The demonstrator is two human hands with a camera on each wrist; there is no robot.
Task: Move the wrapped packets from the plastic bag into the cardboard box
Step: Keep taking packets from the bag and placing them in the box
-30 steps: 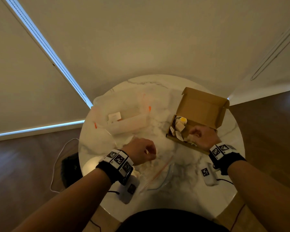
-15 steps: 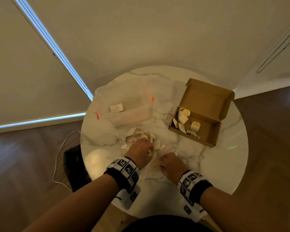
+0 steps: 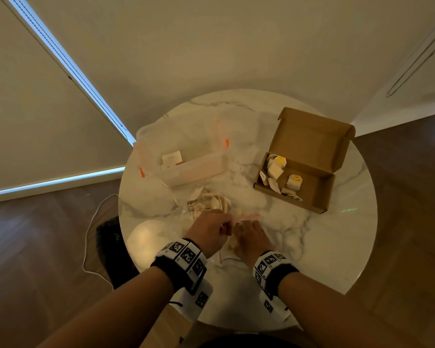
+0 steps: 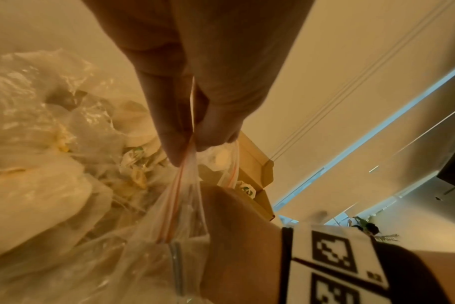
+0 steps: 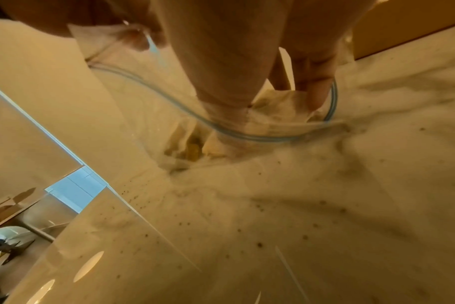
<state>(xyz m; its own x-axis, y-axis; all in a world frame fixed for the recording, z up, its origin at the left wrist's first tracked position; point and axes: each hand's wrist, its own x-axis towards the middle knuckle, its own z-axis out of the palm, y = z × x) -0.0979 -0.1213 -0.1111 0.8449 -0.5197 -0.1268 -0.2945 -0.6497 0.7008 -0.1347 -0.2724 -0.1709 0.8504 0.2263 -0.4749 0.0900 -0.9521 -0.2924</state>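
Note:
A clear zip plastic bag [image 3: 201, 209] full of wrapped packets lies at the front middle of the round marble table [image 3: 337, 247]. My left hand [image 3: 211, 229] pinches the bag's red-lined rim [image 4: 179, 185] between thumb and fingers [image 4: 169, 133] and holds it up. Just to its right, my right hand [image 3: 249, 234] reaches into the bag's mouth [image 5: 247, 137]. Its fingers [image 5: 314, 90] close on a pale wrapped packet [image 5: 281, 100]. The open cardboard box [image 3: 319, 187] sits at the right, with several packets [image 3: 294, 182] at its left end.
A clear plastic container [image 3: 186, 169] with orange clips and a white card stands at the back left of the table. A white cable [image 3: 91, 234] and a dark object [image 3: 111, 247] lie on the wooden floor at the left. The wall is close behind the table.
My right hand has left the cardboard box, where one more packet now lies, and come back into the bag's mouth beside the left hand. The left hand has stayed at the bag.

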